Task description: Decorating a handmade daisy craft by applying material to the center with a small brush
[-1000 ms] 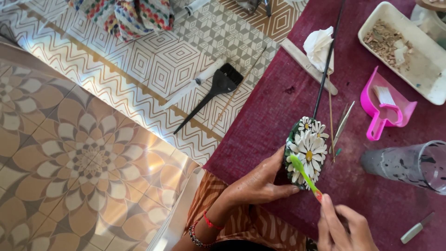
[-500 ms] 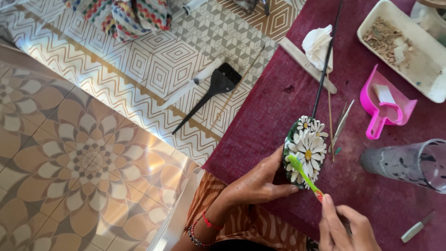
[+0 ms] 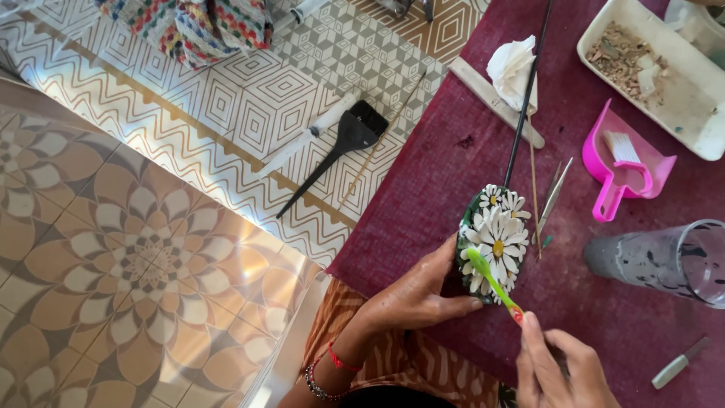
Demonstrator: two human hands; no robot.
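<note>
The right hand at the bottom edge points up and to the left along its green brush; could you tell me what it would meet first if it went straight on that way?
Most likely the daisy-painted oval piece: the right hand holds a green brush whose tip already lies across the flowers. The left hand steadies the piece's left edge, just beside that line. Height above the surface is hard to judge.

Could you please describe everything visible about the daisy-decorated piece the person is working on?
The daisy piece is a small oval object with a dark green ground covered in white-petalled, yellow-centred daisies in what looks like mosaic. It lies on the maroon cloth. The left hand steadies its lower edge, and a green brush held by the right hand rests across it.
</note>
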